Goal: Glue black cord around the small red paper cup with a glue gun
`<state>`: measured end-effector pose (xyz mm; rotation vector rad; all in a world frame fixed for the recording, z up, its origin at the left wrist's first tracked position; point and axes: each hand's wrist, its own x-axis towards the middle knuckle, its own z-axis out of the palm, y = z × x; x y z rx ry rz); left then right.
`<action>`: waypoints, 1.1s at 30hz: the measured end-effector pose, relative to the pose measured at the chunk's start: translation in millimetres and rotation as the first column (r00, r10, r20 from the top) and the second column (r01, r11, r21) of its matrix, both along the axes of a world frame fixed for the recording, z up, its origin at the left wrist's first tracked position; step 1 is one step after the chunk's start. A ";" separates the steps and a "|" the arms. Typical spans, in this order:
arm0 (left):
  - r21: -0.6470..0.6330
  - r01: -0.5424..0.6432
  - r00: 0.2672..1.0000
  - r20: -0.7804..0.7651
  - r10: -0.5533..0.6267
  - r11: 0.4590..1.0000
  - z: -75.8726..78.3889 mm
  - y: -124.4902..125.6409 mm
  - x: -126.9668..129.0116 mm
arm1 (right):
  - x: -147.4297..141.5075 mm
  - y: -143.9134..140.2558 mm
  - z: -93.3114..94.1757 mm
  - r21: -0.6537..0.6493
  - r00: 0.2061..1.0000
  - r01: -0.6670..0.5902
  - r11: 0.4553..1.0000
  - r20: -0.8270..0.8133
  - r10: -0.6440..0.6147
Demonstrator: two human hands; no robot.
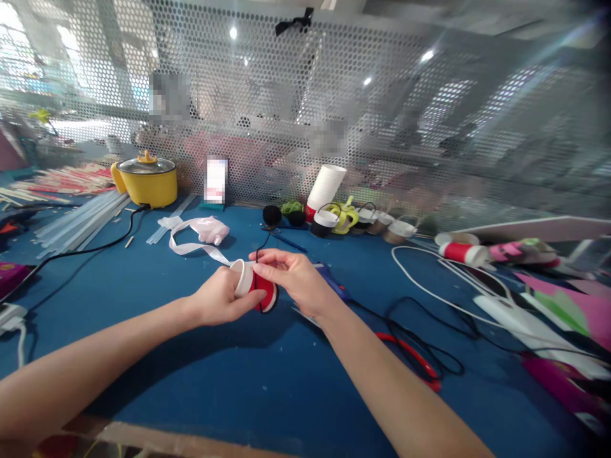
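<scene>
Two hands together, clamped on red cup and black cord; blue tabletop below, perforated screen behind.

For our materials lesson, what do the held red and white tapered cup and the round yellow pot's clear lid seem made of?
Cup: probably matte paper, given its thin, dull white rim. Lid: likely glossy glass, transparent and reflective; plastic possible.

Matt red-and-white paper cup, dull black yarn strand.
Smooth matt blue surface; far edge: perforated grey metal screen, glossy yellow round plastic-looking pot, shiny clear lid.
</scene>
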<state>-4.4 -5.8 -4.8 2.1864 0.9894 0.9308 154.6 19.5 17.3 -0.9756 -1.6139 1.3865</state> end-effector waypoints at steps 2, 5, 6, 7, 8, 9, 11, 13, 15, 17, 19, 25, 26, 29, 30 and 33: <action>-0.044 -0.013 1.000 0.019 0.014 0.999 -1.4 0.8 0.2 | -0.7 -0.9 0.1 0.004 1.000 0.023 1.000 -0.012 -0.023; -0.250 -0.037 0.985 0.152 0.076 0.968 -4.5 4.4 0.0 | 1.3 -2.5 4.8 0.017 0.996 0.092 0.996 -0.007 -0.092; -0.346 -0.013 0.972 0.216 0.094 0.938 -5.6 6.2 -0.2 | 2.9 -2.9 7.2 0.045 0.992 0.127 0.991 -0.010 -0.126; -0.432 0.008 0.953 0.276 0.124 0.902 -6.4 8.1 -0.3 | 4.8 -3.3 9.6 0.080 0.988 0.157 0.984 -0.014 -0.157; -0.506 0.018 0.930 0.324 0.171 0.863 -6.8 9.9 -0.3 | 6.9 -3.6 11.8 0.112 0.984 0.179 0.977 -0.016 -0.179; -0.561 0.024 0.904 0.365 0.221 0.828 -6.9 11.5 -0.2 | 9.0 -3.8 13.7 0.139 0.981 0.194 0.971 -0.015 -0.193; -0.644 0.048 0.850 0.428 0.307 0.764 -5.6 13.5 0.6 | 12.5 -4.1 16.5 0.176 0.978 0.205 0.963 -0.002 -0.208; -0.699 0.093 0.804 0.473 0.361 0.709 -3.3 13.9 1.8 | 14.8 -4.4 17.7 0.201 0.978 0.206 0.958 0.004 -0.211; -0.738 0.125 0.777 0.488 0.397 0.663 -1.3 13.4 2.7 | 16.1 -4.1 17.8 0.229 0.976 0.209 0.951 0.004 -0.216; -0.757 0.131 0.774 0.482 0.411 0.640 -0.8 12.5 2.9 | 16.6 -3.1 16.9 0.257 0.972 0.220 0.941 0.020 -0.233; -0.752 0.114 0.787 0.467 0.403 0.650 -1.4 11.5 2.5 | 16.8 -1.2 15.2 0.282 0.966 0.228 0.932 0.051 -0.252; -0.689 0.040 0.857 0.396 0.330 0.724 -1.8 7.7 1.1 | 17.0 4.3 9.7 0.339 0.944 0.227 0.913 0.154 -0.292; -0.686 0.035 0.862 0.389 0.326 0.727 -1.4 7.2 1.1 | 17.0 4.4 9.5 0.345 0.940 0.229 0.910 0.163 -0.299; -0.692 0.015 0.866 0.371 0.337 0.722 -1.3 7.2 1.0 | 16.7 3.7 10.0 0.355 0.938 0.230 0.906 0.169 -0.304; -0.694 0.007 0.867 0.363 0.341 0.720 -1.6 7.5 1.0 | 16.7 3.3 10.4 0.358 0.939 0.226 0.906 0.168 -0.300; -0.685 -0.011 0.873 0.350 0.341 0.729 -2.4 8.3 1.0 | 16.8 2.9 10.5 0.371 0.939 0.218 0.903 0.174 -0.298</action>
